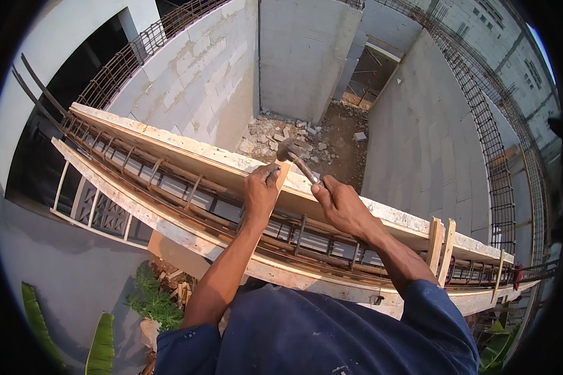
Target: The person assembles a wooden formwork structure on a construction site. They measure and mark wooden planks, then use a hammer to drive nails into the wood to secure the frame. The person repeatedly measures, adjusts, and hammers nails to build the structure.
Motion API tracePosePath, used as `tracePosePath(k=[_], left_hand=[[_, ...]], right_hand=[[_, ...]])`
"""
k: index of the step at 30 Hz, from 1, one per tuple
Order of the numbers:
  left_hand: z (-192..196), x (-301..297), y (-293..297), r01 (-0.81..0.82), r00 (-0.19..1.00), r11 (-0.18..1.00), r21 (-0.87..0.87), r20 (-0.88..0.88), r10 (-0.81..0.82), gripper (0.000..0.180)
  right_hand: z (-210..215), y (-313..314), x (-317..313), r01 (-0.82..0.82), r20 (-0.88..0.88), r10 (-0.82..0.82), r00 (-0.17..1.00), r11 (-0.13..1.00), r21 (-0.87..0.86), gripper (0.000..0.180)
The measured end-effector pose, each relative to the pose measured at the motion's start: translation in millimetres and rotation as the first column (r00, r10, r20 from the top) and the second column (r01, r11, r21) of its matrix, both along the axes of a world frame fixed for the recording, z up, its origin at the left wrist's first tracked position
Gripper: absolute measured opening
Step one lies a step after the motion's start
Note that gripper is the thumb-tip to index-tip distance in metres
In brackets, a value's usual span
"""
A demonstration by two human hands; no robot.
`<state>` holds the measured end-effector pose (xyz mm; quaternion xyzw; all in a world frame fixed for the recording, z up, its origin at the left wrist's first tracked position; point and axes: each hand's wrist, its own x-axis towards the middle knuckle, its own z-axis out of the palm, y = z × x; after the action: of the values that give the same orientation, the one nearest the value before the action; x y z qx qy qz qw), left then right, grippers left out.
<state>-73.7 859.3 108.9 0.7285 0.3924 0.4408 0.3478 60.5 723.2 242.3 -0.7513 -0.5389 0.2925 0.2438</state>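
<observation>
- The left hand (261,190) is curled closed around a thin wood strip (283,177), close to the strip's top end.
- The right hand (343,203) is closed tight around the handle of a hammer (303,167), with the thumb lying along it.
- The hammer's head is right by the top end of the wood strip — I cannot tell if the two touch.
- The wood strip goes across the gap between two long boards. Its top end is at the far board (194,152), and part of it hides behind the left hand and arm.
- The near board (162,215) runs along on the person's side, in front of the blue shirt (294,331).
- Between the boards lies a long cage of rusty metal bars (194,189).
- To the right, two more wood pieces (441,250) stand side by side across the boards, and a thinner stick (498,276) is farther along.
- Past the far board, down low, there is a dirt floor with broken bits of block (272,134) — and tall gray walls (306,56) go around it.
- More metal bars (491,156) run along the top of the right wall.
- At the lower left, a leafy green plant (156,297) grows near a big long leaf (100,347).
</observation>
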Motion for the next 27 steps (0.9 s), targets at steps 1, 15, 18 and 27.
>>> tracePosePath(k=[1, 15, 18, 27], left_hand=[[0.6, -4.2, -5.7, 0.019, 1.0, 0.995, -0.102, -0.009, -0.02, 0.016], [12.2, -66.0, -44.0, 0.133, 0.88, 0.99, -0.056, -0.454, -0.144, 0.051], [6.8, -57.3, -39.7, 0.213, 0.892, 0.973, -0.091, -0.387, -0.232, 0.047], [6.5, -55.8, -44.5, 0.187, 0.888, 0.968, -0.165, -0.394, -0.239, 0.048]], right_hand=[[-4.8, -6.9, -0.4, 0.037, -0.068, -0.038, 0.997, 0.999, -0.016, 0.047], [-23.9, -17.7, 6.1, 0.026, -0.138, -0.018, 0.99, 0.998, 0.056, 0.042], [-31.3, -17.3, -12.2, 0.044, -0.21, -0.024, 0.977, 0.995, 0.093, 0.037], [-52.8, -20.9, -18.4, 0.101, -0.237, -0.072, 0.969, 0.988, 0.113, 0.039]])
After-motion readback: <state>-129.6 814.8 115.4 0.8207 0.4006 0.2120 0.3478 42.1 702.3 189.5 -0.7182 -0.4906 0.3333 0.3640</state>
